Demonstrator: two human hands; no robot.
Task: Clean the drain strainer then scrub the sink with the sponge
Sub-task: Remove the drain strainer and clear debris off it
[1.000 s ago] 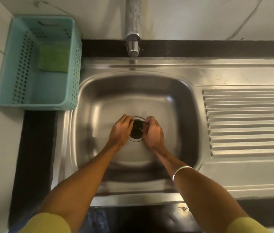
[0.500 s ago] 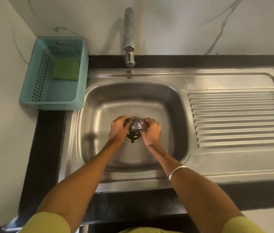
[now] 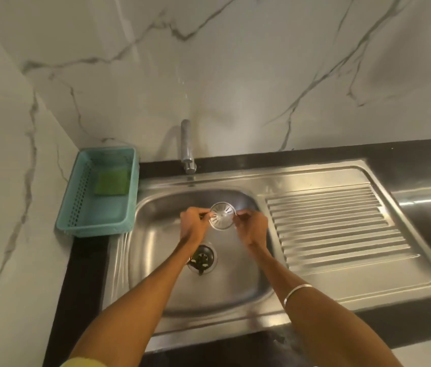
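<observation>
Here, round slotted steel strainer (image 3: 222,216), pinched by left hand (image 3: 193,225), right hand (image 3: 252,227)

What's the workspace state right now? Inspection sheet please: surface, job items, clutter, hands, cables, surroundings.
Surface: steel sink with ribbed drainboard, set in a dark counter.
Job's things: drain strainer held up over the basin; open drain with dark debris; green sponge lying in the teal basket.
Clutter: nothing seen.
Hands: left hand and right hand pinch the strainer's opposite edges.
Cables: nothing seen.
Surroundings: tap not visibly running; marble-look wall.
</observation>
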